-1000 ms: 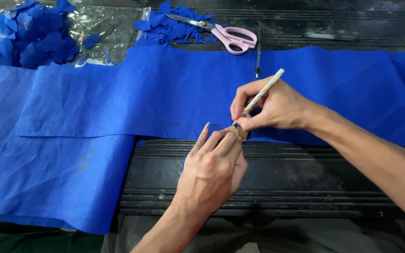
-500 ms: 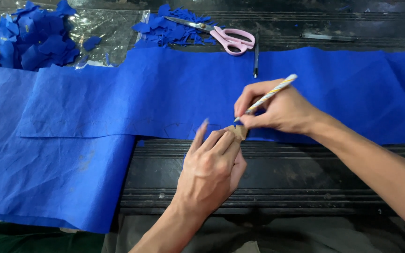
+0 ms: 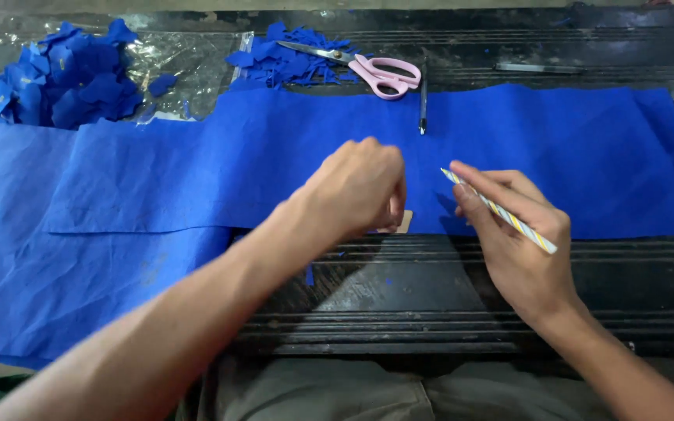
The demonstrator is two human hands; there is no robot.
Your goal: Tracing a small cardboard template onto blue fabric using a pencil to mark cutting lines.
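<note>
A long sheet of blue fabric [image 3: 274,156] lies across a dark slatted table [image 3: 431,288]. My left hand [image 3: 356,187] is curled over the fabric's near edge, fingers pinching a small tan card piece [image 3: 405,222] that peeks out beneath them. My right hand [image 3: 520,242] sits just to the right of it, off the fabric's edge, gripping a striped pencil [image 3: 501,212] whose tip points up and left towards the card.
Pink-handled scissors [image 3: 380,74] and a dark pen [image 3: 423,101] lie at the back by a heap of blue scraps [image 3: 282,58]. A bigger pile of blue cut pieces [image 3: 64,74] rests on clear plastic at the far left.
My left hand has turned over and moved up onto the fabric edge. My right hand has drawn back to the right and lower, the pencil now pointing up-left.
</note>
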